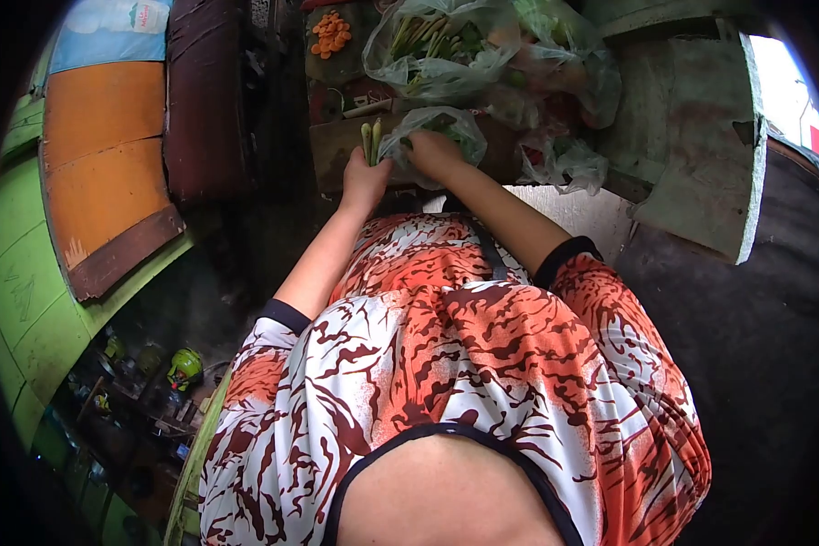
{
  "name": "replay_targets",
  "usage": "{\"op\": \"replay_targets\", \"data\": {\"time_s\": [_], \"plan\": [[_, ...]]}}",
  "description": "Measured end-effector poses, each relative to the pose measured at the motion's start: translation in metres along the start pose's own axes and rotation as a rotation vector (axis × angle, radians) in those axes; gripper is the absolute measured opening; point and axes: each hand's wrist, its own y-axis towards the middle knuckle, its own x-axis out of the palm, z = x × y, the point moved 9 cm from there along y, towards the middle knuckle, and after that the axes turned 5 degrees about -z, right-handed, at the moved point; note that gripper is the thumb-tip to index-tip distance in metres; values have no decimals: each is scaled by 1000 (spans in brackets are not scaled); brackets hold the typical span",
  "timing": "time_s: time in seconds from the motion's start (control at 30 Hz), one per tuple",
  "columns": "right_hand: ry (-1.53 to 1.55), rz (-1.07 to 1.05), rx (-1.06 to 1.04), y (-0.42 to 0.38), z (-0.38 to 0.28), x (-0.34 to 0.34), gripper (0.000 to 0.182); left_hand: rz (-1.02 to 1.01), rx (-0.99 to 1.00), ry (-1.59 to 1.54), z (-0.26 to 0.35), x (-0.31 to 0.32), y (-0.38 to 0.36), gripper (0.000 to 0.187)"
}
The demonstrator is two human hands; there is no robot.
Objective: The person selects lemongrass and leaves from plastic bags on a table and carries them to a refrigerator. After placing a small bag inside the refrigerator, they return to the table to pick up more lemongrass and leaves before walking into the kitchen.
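My left hand [366, 179] is closed around a few slender, pale green vegetable stalks [371, 143], their tips pointing away from me. Beside it, my right hand [435, 153] is bent over a small clear plastic bag [460, 127] with something green inside. The fingers of that hand are curled at the bag's left edge and partly hidden. Just beyond lies a larger clear plastic bag [409, 68] with green stalks and leaves in it. Orange carrot slices [331, 35] are piled at the back left of the table.
More plastic bags [573, 168] of produce lie on the right of the table [332, 150]. An orange panel [105, 136] and a dark red padded block [202, 100] stand at left. A worn greenish board [692, 146] is at right. A yellow-green object [185, 368] sits among clutter at lower left.
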Motion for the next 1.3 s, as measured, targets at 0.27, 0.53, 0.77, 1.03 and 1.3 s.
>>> {"op": "replay_targets", "data": {"time_s": [0.27, 0.53, 0.77, 1.03, 1.3], "plan": [[-37, -30, 40, -7, 17, 6, 31, 112, 22, 48, 8, -21, -4, 30], [721, -32, 124, -35, 32, -13, 27, -45, 40, -41, 31, -8, 0, 31], [1444, -161, 312, -72, 29, -16, 21, -107, 75, -125, 21, 1, 19, 32], [1348, -58, 398, -70, 70, -16, 26, -251, 17, -98, 26, 16, 16, 33], [81, -89, 237, -70, 88, -30, 41, -410, 17, 49, 31, 33, -4, 31]]}}
